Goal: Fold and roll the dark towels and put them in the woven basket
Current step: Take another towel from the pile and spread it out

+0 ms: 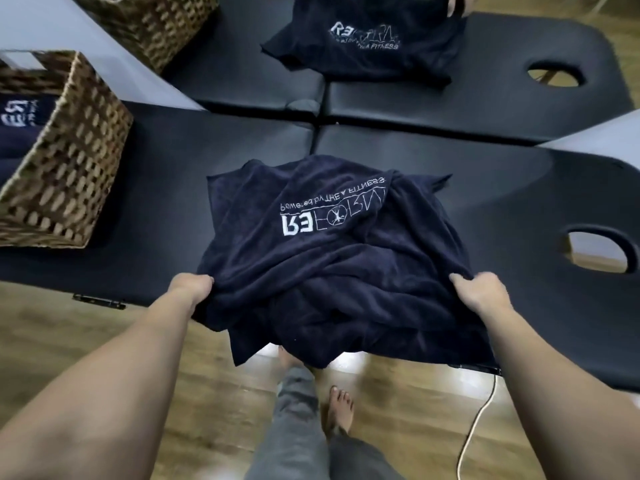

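A dark navy towel (332, 251) with white lettering lies rumpled on the black padded table (519, 188), its near part hanging over the table's front edge. My left hand (192, 289) grips the towel's near left edge. My right hand (481, 292) grips its near right edge. A woven basket (69, 168) stands on the table at the left, with rolled dark towels (20, 126) inside it.
A second black table (485, 98) lies beyond, where another person's hand (457, 5) holds a second dark towel (367, 46). Another woven basket (152, 22) stands at the far left. A face hole (599, 251) opens in the near table. A white cable (474, 427) runs across the wooden floor.
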The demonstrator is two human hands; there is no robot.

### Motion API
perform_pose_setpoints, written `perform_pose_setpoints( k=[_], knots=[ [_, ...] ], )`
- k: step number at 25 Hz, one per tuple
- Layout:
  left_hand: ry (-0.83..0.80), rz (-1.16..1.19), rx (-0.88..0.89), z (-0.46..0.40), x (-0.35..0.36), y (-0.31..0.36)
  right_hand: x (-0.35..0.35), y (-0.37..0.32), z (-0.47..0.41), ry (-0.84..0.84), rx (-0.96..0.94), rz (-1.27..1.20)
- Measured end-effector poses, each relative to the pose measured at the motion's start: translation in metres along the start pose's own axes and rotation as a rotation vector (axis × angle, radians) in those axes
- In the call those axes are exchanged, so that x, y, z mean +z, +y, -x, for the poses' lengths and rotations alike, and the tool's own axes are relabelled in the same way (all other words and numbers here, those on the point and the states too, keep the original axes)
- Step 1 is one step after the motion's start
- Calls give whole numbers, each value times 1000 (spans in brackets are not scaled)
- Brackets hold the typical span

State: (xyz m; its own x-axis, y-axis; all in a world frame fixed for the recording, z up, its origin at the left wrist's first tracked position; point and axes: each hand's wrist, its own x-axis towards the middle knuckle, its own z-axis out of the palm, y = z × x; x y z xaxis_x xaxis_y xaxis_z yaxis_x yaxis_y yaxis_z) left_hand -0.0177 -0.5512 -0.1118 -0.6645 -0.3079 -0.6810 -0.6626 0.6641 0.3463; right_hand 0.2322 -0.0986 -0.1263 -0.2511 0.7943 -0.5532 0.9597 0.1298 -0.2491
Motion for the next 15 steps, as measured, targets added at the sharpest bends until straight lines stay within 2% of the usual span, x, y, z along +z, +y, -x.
perform_pose_setpoints(
  k=[3, 5, 8, 10, 12, 14, 15],
  knots=[
    [70, 21, 35, -4, 13, 14, 2, -26, 1, 16, -93, 18],
    [63, 109, 32, -11, 18, 26, 4, -44, -9, 15, -172, -109],
    [49, 316, -6, -29, 20, 48, 7, -66, -28, 11, -111, -399],
    [-53, 444, -86, -38, 20, 61, 13, -76, -36, 4, -38, -578],
    [-224, 433, -146, -36, 21, 67, 22, -85, -40, -64, -35, -577],
    [-342, 359, -131, -25, 18, 71, 23, -93, -32, -106, -51, -637],
    [-350, 383, -102, -21, 13, 74, 14, -94, -26, -88, -21, -758]
  ],
)
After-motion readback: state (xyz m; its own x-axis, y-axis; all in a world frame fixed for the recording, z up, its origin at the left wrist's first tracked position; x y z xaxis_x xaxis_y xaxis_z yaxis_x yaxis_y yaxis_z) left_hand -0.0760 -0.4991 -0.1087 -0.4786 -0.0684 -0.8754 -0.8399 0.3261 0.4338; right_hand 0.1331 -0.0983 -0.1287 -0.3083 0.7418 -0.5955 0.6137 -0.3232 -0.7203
